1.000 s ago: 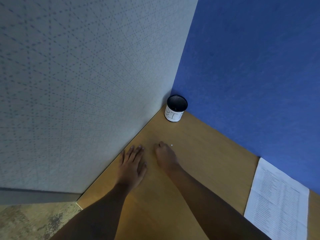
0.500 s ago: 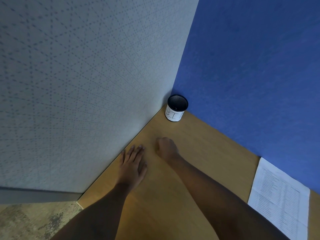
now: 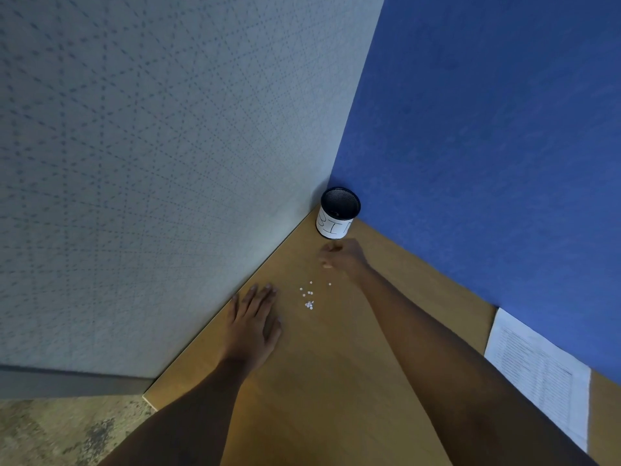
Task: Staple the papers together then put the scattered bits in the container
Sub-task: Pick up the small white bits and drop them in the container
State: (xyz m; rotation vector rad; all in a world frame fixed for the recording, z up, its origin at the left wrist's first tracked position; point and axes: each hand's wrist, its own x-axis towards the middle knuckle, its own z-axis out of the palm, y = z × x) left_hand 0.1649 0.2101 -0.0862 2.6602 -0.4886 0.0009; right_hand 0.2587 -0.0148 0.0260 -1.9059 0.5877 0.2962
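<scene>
Several small white paper bits [image 3: 307,297] lie scattered on the wooden desk [image 3: 319,381]. My left hand [image 3: 253,317] rests flat on the desk just left of them, fingers straight. My right hand [image 3: 342,257] hovers just in front of the black mesh container [image 3: 339,213] with a white label, which stands in the corner. Its fingers are curled together and a pale speck shows at the fingertips. The printed papers [image 3: 537,368] lie at the right, against the blue wall.
A grey patterned partition [image 3: 151,163] bounds the desk on the left and a blue wall [image 3: 487,146] bounds it at the back right. The desk's near left corner [image 3: 148,398] drops off to a mottled carpet floor [image 3: 60,432].
My right hand has moved away from the bits toward the container with its fingers curled, uncovering the scattered bits. My left hand has stayed flat in place.
</scene>
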